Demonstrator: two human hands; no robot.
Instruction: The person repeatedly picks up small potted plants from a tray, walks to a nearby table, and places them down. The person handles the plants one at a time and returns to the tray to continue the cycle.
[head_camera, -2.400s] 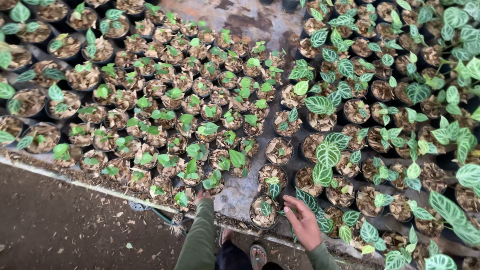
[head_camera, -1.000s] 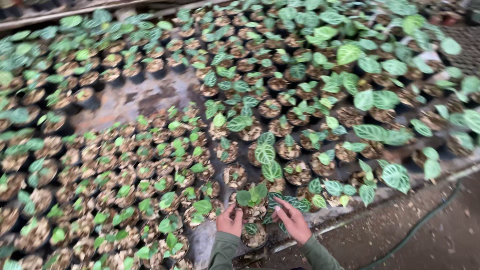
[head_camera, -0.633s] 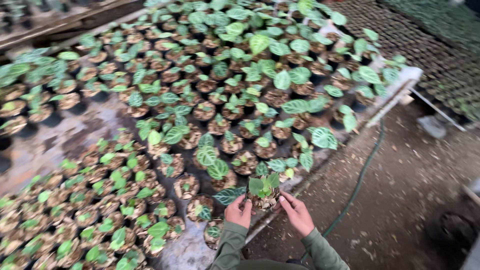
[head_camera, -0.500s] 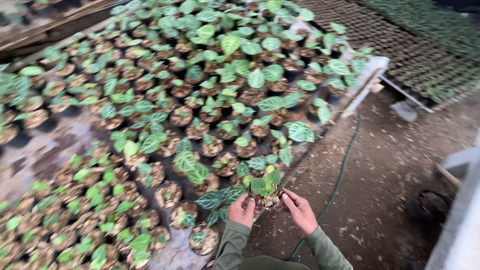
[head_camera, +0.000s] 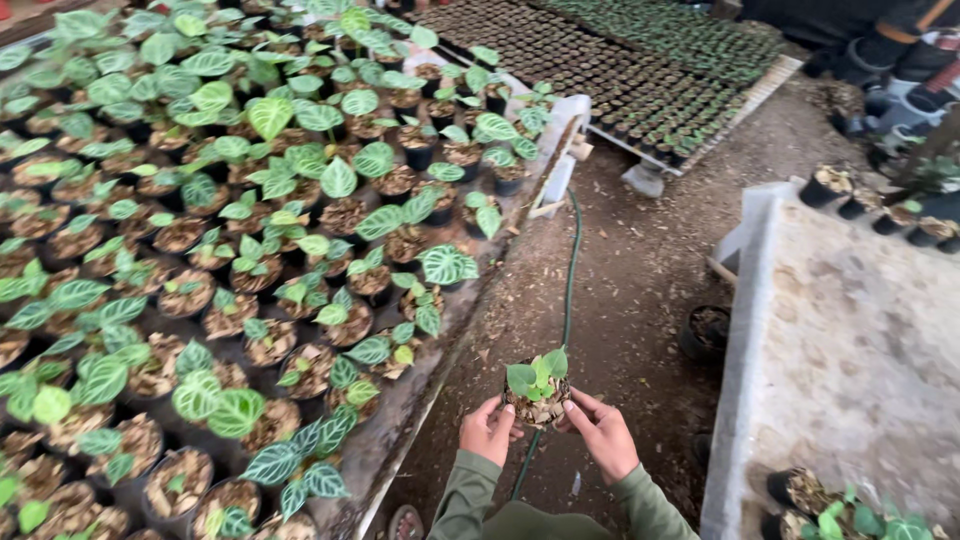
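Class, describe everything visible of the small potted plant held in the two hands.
The small potted plant has a few rounded, light green leaves above coarse brown bark-like filling. Its pot is mostly hidden by fingers. It is held upright over the dirt path, clear of the bed of plants. The left hand and right hand cup it from either side.
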